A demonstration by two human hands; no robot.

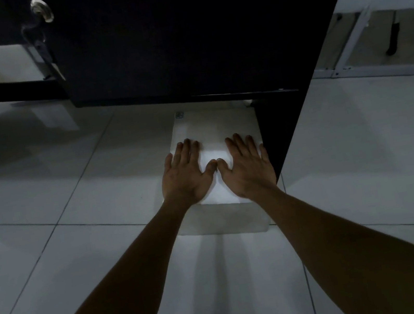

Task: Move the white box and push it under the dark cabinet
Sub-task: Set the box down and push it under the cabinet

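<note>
A white box (213,128) lies on the glossy tiled floor, its far end just at the bottom edge of the dark cabinet (180,38). My left hand (188,173) rests flat on the box's top, fingers spread, on the left half. My right hand (248,165) lies flat beside it on the right half, the two thumbs touching. Neither hand grips anything. The box's near side faces me, between my forearms. A small label shows at the box's far left corner.
The cabinet's dark side panel (285,127) runs down right beside the box. A metal door handle (42,9) sits at the upper left. White tiles (40,184) spread left and right. A mirror-like panel with a white frame (360,29) stands at the right.
</note>
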